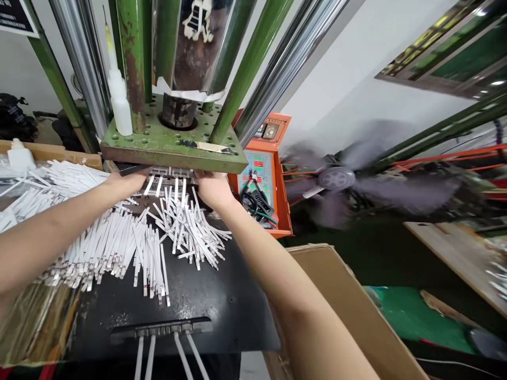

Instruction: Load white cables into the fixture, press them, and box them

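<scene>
A metal mould [169, 187] sits under the green press plate [174, 154], with several white strips [177, 189] sticking out of its front. At its left end is my left hand [129, 182], closed, with the fingertips hidden under the plate. My right hand [214, 189] grips the opposite end, its fingers also partly hidden. In front of the hands lies a heap of white strips with metal ends [194, 235]. A larger pile of the same strips [99, 243] spreads to the left. Nearer me, a second metal bar [170, 327] has several white strips fitted in it.
A white needle bottle [119, 108] stands on the press plate. Right of the press is an orange control box [283, 190] with lit displays. A blurred fan [336, 179] is farther right. A cardboard box [336, 295] stands beside the black table [245, 301].
</scene>
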### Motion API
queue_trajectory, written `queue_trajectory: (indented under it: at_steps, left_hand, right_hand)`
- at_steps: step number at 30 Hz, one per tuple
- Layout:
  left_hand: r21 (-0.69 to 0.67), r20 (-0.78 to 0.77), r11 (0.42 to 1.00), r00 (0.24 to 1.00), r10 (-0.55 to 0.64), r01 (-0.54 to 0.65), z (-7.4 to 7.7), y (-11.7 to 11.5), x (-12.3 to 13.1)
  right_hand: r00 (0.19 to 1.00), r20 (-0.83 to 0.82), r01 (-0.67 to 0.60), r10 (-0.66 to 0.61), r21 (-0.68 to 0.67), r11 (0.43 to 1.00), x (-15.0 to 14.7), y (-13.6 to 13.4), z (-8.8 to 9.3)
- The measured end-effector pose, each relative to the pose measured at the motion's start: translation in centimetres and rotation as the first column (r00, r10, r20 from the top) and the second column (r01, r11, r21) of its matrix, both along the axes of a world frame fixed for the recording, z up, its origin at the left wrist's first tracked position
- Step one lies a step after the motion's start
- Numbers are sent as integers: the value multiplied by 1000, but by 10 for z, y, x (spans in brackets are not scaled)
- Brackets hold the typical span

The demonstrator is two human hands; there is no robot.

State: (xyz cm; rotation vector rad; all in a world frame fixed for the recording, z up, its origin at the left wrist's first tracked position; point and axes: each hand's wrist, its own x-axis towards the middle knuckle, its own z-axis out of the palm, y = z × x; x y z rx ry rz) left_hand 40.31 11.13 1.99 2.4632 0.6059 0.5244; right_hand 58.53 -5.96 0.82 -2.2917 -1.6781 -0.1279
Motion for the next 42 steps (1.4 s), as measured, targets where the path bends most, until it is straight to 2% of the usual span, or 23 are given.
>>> queue_trajectory:
  at_steps: [2, 4, 7, 9, 10, 11, 13, 14, 15, 17, 18, 20, 23, 25, 26, 28, 30, 31, 32, 34, 37, 40, 42]
  left_hand:
    - [29, -106, 994, 990, -97, 101, 6, -26, -17]
    - [34, -201, 965, 947, -250, 261, 9, -64, -36]
    - [30, -268, 860, 833, -485, 510, 8, -124, -54]
    - [62, -300, 798, 774, -558, 599, 3, -154, -59]
    - [77, -318, 784, 760, -566, 616, -1, -165, -61]
    - [84, -338, 781, 755, -562, 619, -4, -172, -62]
    - [80, -394, 788, 745, -538, 611, -11, -182, -64]
    - [78, -424, 794, 740, -522, 604, -14, -185, -65]
    - [80, -449, 798, 737, -506, 597, -16, -187, -66]
    - [106, -474, 809, 744, -470, 579, -19, -190, -66]
    - [121, -470, 816, 757, -454, 565, -19, -191, -66]
    - [138, -444, 831, 784, -434, 538, -21, -191, -64]
    - [143, -384, 842, 814, -436, 520, -24, -187, -61]
    - [167, -352, 836, 824, -445, 523, -28, -185, -60]
    - [188, -338, 828, 826, -451, 529, -30, -184, -59]
    - [239, -306, 800, 825, -475, 550, -33, -185, -59]
    - [279, -268, 776, 822, -503, 566, -36, -184, -63]
    - [291, -249, 769, 821, -513, 569, -35, -183, -67]
    - [300, -232, 766, 822, -520, 569, -34, -180, -72]
    - [288, -216, 776, 827, -519, 562, -26, -173, -88]
    - [123, -319, 818, 803, -503, 562, -6, -161, -121]
    - [-47, -514, 851, 718, -469, 522, 13, -158, -150]
    - [-64, -571, 852, 681, -459, 520, 18, -162, -161]
  right_hand:
    - [993, 21, -116, 115, 35, 993, -19, -45, 11]
    - [959, -45, -270, 280, 153, 951, -43, -89, 22]
    - [893, -16, -425, 450, 302, 853, -83, -138, 31]
    - [868, 74, -480, 491, 378, 791, -101, -159, 29]
    - [882, 96, -449, 461, 466, 762, -106, -166, 27]
    - [920, 84, -352, 382, 604, 715, -106, -172, 26]
    - [987, -54, -41, 154, 831, 555, -98, -177, 27]
    - [987, -144, 88, 69, 850, 519, -90, -175, 30]
    - [977, -212, 166, 18, 810, 563, -81, -170, 33]
    - [964, -267, 154, 2, 560, 814, -65, -155, 38]
    - [963, -269, 112, -3, 392, 913, -61, -146, 38]
    - [970, -242, 41, -1, 161, 986, -62, -134, 33]
    - [967, -205, -153, 153, 19, 988, -87, -135, 11]
    - [955, -183, -228, 233, 47, 972, -105, -150, -4]
    - [961, -174, -200, 217, 111, 974, -110, -162, -9]
    - [974, -219, 3, 65, 295, 956, -107, -190, -12]
    - [917, -371, 303, -146, 411, 860, -91, -224, -14]
    - [864, -441, 432, -241, 406, 805, -80, -241, -16]
    - [822, -478, 507, -310, 365, 781, -70, -257, -20]
    - [818, -423, 528, -390, 282, 801, -60, -279, -33]
    - [909, -285, 379, -303, 266, 887, -81, -285, -56]
    - [976, -218, 73, -14, 266, 961, -128, -263, -65]
    - [977, -153, -107, 146, 238, 965, -153, -243, -64]
